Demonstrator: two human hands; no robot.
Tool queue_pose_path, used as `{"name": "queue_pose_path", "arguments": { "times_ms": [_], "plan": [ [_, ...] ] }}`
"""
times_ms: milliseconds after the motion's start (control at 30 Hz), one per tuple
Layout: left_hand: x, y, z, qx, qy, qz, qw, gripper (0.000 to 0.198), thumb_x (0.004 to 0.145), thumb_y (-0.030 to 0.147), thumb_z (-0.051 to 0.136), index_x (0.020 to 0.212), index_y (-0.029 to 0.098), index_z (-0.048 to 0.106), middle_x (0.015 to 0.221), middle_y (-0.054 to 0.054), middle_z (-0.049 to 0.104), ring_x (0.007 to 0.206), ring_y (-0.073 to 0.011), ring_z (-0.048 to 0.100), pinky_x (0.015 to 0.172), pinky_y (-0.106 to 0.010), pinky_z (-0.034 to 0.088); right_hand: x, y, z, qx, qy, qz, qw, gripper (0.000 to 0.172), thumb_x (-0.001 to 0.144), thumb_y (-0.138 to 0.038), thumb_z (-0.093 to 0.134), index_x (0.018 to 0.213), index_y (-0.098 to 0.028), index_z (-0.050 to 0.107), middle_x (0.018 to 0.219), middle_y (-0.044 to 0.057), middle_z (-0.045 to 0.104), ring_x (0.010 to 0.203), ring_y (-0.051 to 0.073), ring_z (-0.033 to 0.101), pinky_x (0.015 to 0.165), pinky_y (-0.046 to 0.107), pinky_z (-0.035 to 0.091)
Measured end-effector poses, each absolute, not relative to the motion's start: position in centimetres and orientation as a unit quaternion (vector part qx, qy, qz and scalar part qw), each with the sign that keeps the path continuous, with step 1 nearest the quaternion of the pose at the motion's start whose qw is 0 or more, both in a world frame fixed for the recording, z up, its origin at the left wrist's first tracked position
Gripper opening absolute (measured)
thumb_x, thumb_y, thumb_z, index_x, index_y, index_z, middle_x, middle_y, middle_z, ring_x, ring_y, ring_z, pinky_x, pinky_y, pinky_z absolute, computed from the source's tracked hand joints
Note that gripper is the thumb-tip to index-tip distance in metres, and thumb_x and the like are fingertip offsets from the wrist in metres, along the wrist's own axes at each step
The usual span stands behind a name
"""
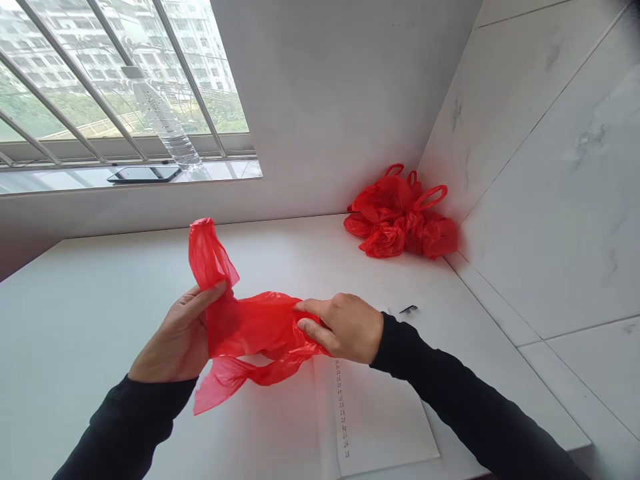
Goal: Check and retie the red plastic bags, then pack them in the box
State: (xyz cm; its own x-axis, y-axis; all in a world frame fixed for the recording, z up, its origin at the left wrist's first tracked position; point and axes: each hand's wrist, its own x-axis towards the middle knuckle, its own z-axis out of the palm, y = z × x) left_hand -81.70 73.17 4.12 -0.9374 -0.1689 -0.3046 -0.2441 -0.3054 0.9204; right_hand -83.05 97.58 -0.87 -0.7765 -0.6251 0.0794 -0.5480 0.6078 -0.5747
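A thin red plastic bag (255,327) is stretched between my two hands above the white table. My left hand (177,330) grips it near one end, thumb on top, and a handle loop stands up above that thumb. Another strip of the bag hangs down toward the lower left. On the other side my right hand (343,327) has its fingers closed on the bunched part of the bag, the index finger lying along it. The fingertips of the left hand are hidden behind the plastic.
Several crumpled red bags (400,217) lie in the back right corner against the wall. An open notebook (385,420) with handwritten figures and a small black clip-like piece (409,309) are on the table (100,313). A water bottle (167,120) and a phone (144,175) rest on the windowsill.
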Motion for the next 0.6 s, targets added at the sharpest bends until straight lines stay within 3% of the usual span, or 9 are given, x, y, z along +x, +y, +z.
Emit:
{"name": "queue_pose_path", "arguments": {
  "times_ms": [100,233,300,433,533,600],
  "plan": [
    [-81.6,73.2,3.7,-0.142,0.629,0.762,0.053,0.028,0.065,0.031,0.09,0.081,0.02,0.069,0.065,0.001,0.061,0.054,-0.0131,0.056,0.046,-0.022,0.047,-82.6,97.5,-0.4,-0.306,0.91,-0.274,0.051,0.039,0.101,-0.037,0.057,0.136,-0.02,0.062,0.073,0.002,0.069,0.066,0.02,0.06,0.069,0.032,0.045],
    [-81.6,73.0,3.4,-0.115,0.658,0.742,0.06,0.025,0.062,0.028,0.088,0.08,0.022,0.071,0.069,0.0,0.062,0.057,-0.0155,0.057,0.048,-0.025,0.048,-82.3,96.6,-0.4,-0.386,0.867,-0.311,-0.036,0.037,0.091,-0.026,0.071,0.126,-0.017,0.065,0.113,0.009,0.071,0.106,0.025,0.06,0.094,0.037,0.049],
    [-81.6,72.8,3.3,-0.1,0.659,0.745,0.041,0.018,0.066,0.027,0.084,0.074,0.021,0.069,0.071,-0.001,0.062,0.061,-0.0158,0.057,0.052,-0.025,0.051,-82.2,96.1,-0.7,-0.415,0.855,-0.31,-0.031,0.047,0.089,-0.023,0.072,0.133,-0.014,0.059,0.121,0.011,0.068,0.112,0.027,0.057,0.096,0.038,0.05],
    [-81.7,72.6,3.2,-0.047,0.64,0.767,-0.001,0.009,0.073,0.024,0.079,0.076,0.021,0.071,0.082,-0.004,0.068,0.079,-0.0196,0.065,0.064,-0.026,0.057,-81.8,95.7,-1.3,-0.423,0.865,-0.268,0.033,0.052,0.098,-0.033,0.062,0.143,-0.01,0.05,0.091,0.009,0.07,0.083,0.025,0.062,0.075,0.037,0.053],
    [-81.8,72.4,3.0,-0.012,0.636,0.772,-0.009,0.011,0.08,0.033,0.076,0.078,0.023,0.073,0.085,-0.005,0.071,0.087,-0.0242,0.068,0.065,-0.029,0.059,-81.4,95.9,-1.4,-0.426,0.867,-0.255,0.055,0.041,0.105,-0.032,0.046,0.141,-0.013,0.051,0.077,0.004,0.064,0.058,0.018,0.052,0.055,0.031,0.042],
    [-81.9,72.3,2.9,-0.002,0.638,0.77,0.003,0.016,0.082,0.038,0.076,0.08,0.023,0.073,0.084,-0.006,0.071,0.087,-0.0255,0.069,0.066,-0.031,0.06,-81.2,95.8,-1.4,-0.424,0.867,-0.251,0.072,0.035,0.105,-0.026,0.043,0.135,-0.016,0.055,0.071,0.001,0.061,0.052,0.015,0.044,0.05,0.029,0.034]
  ]
}}
